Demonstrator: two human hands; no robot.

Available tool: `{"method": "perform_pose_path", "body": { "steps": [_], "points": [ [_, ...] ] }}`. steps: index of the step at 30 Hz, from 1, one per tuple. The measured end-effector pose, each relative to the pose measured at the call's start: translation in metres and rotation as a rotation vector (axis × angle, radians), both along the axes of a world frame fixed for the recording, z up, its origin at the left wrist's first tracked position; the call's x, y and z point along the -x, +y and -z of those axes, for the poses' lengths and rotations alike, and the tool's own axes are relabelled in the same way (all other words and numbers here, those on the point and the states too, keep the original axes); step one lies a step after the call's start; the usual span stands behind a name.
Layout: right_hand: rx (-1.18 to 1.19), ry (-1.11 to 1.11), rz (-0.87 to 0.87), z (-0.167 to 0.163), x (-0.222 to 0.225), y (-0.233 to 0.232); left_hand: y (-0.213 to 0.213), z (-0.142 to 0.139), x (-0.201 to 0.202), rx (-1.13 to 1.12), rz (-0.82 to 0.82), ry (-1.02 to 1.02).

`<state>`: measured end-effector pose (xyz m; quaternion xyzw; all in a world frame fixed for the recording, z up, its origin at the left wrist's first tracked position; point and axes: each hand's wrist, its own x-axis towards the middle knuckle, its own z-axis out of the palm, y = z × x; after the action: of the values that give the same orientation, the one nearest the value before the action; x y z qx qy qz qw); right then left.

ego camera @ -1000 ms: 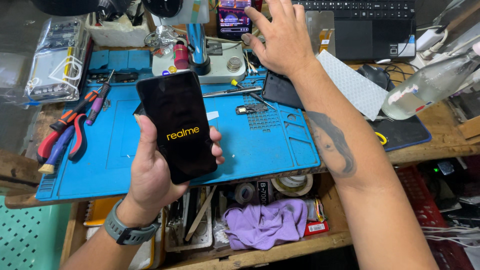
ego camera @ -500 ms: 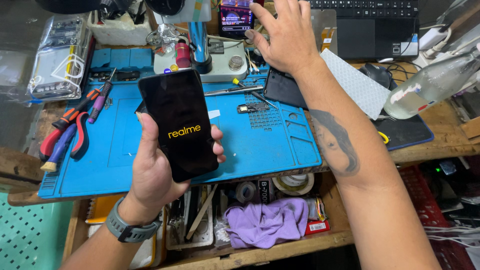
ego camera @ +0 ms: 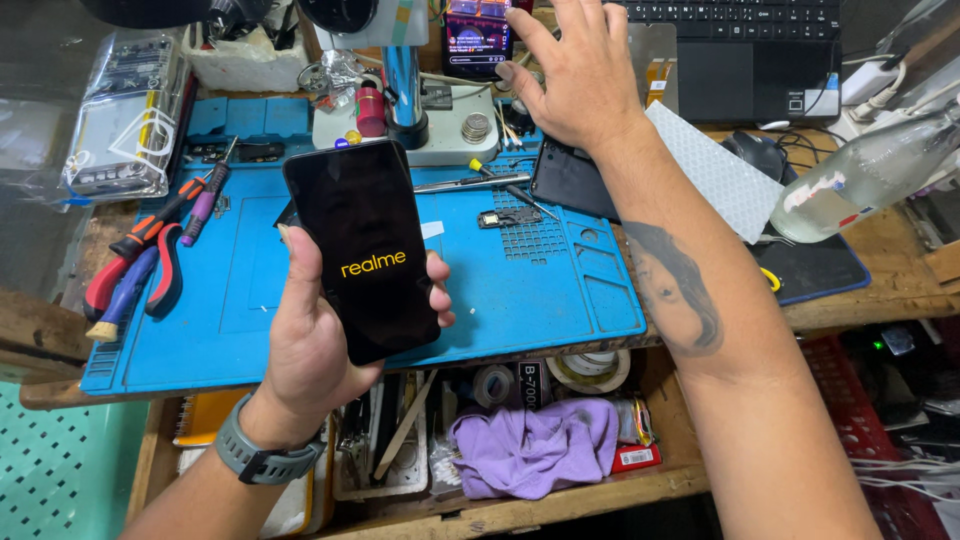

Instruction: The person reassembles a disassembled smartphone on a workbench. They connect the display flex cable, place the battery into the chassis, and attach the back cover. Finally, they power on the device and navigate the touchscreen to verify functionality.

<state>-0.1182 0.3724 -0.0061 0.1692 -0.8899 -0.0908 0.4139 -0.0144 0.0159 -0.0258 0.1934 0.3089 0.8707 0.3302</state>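
1. Above the blue mat [ego camera: 560, 290], my left hand [ego camera: 320, 340] is gripping the phone [ego camera: 365, 262], its screen lighting up with a start-up logo: assembly looks finished.
2. Farther back, my right hand [ego camera: 575, 85] is reaching with fingers spread, holding nothing; testing seems left.

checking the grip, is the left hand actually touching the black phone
Touching. The head view shows the left hand wrapped around the black phone, fingers on both edges, holding it above the blue mat.
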Motion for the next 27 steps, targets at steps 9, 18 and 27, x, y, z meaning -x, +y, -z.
{"method": "perform_pose_path", "body": {
  "steps": [9,18,27],
  "points": [
    [-0.002,0.012,-0.005,-0.0009,-0.0004,0.0002,-0.0002,-0.0002,0.0001,0.013,-0.010,0.001],
    [-0.007,0.013,-0.007,-0.0002,-0.0004,0.0009,-0.0007,0.0006,-0.0007,0.015,-0.009,-0.003],
    [-0.007,0.007,0.000,-0.0004,-0.0006,0.0009,-0.0007,0.0009,0.0002,0.007,0.001,-0.003]
  ]
}}
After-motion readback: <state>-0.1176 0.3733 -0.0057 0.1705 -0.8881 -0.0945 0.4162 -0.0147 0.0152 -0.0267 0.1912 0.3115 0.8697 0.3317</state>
